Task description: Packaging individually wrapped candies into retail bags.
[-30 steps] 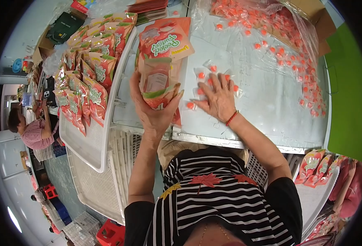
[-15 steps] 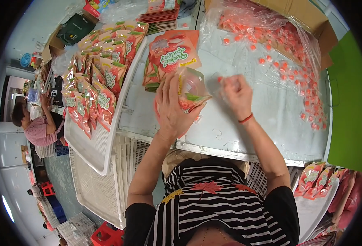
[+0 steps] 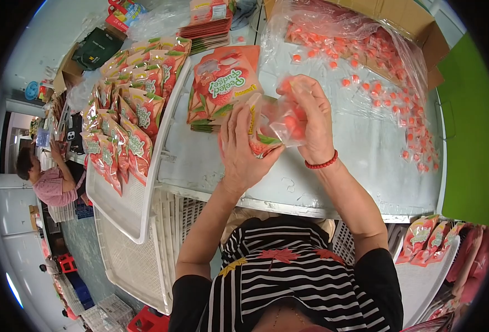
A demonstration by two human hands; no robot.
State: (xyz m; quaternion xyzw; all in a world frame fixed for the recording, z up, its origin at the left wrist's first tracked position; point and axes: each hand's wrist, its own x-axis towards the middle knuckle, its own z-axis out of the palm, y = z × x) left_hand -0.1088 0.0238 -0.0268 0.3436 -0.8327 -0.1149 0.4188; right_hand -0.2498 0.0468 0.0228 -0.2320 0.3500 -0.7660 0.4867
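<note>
My left hand (image 3: 240, 152) is wrapped around a pink-and-red candy pouch (image 3: 262, 145), whose open top faces right. Right at that opening, my right hand (image 3: 319, 124) holds several red candies (image 3: 294, 123) in clear wrappers, cupped in its fingers. Some of the wrappers overlap the pouch's mouth, so how far they are inside is hard to see. Just beyond my left hand lies a stack of flat pouches (image 3: 225, 77) with the same print.
Loose wrapped candies (image 3: 377, 88) spread from a plastic-lined cardboard box (image 3: 435, 47) at the far right. A white tray (image 3: 145, 213) of filled pouches (image 3: 139, 108) stands to the left, with another person (image 3: 56, 177) beyond. More pouches (image 3: 421, 235) sit on a tray at lower right.
My right hand has come left and up to the pouch's mouth, turning from a blurred fist to a cupped grip with the wrapped candies showing. My left hand keeps the pouch nearly in place.
</note>
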